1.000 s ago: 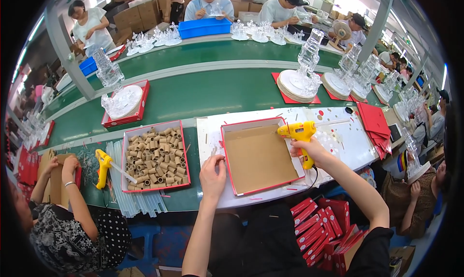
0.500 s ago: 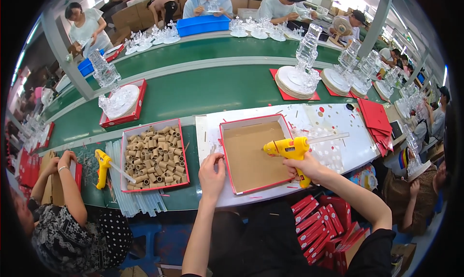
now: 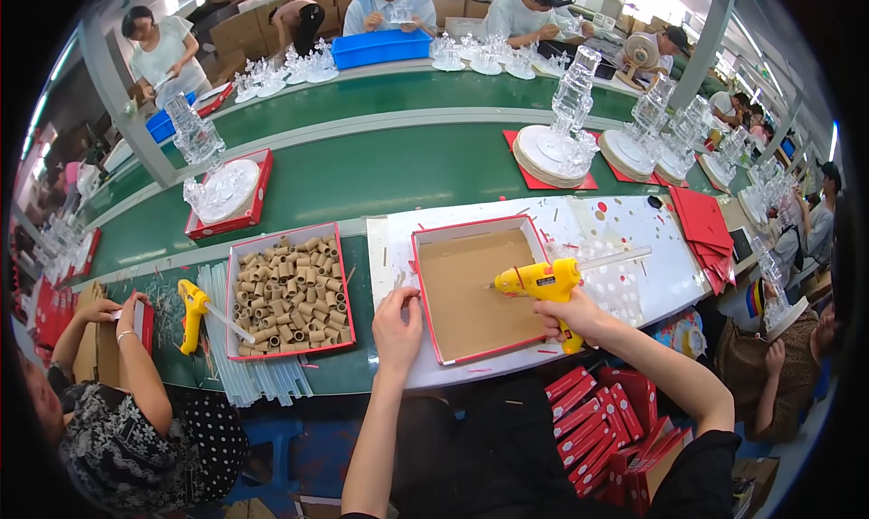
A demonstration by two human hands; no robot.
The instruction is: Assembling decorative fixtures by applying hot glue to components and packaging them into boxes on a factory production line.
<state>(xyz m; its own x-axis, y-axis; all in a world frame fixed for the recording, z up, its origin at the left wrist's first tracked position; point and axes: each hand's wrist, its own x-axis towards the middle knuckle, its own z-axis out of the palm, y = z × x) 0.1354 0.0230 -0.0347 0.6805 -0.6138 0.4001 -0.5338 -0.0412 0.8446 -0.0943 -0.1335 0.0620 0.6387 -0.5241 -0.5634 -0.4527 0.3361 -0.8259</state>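
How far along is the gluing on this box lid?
Early. The lid lies open side up on the white mat, its brown floor bare with no tubes in it. The left hand steadies its near-left edge; the right hand aims the glue gun over its right side. The cardboard tubes all sit in the neighbouring tray.

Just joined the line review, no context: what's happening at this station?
The person's right hand holds a yellow glue gun with its nozzle over a shallow red-edged cardboard tray. The left hand rests at the tray's left edge. Beside it sit a tray of cardboard tubes and a second glue gun.
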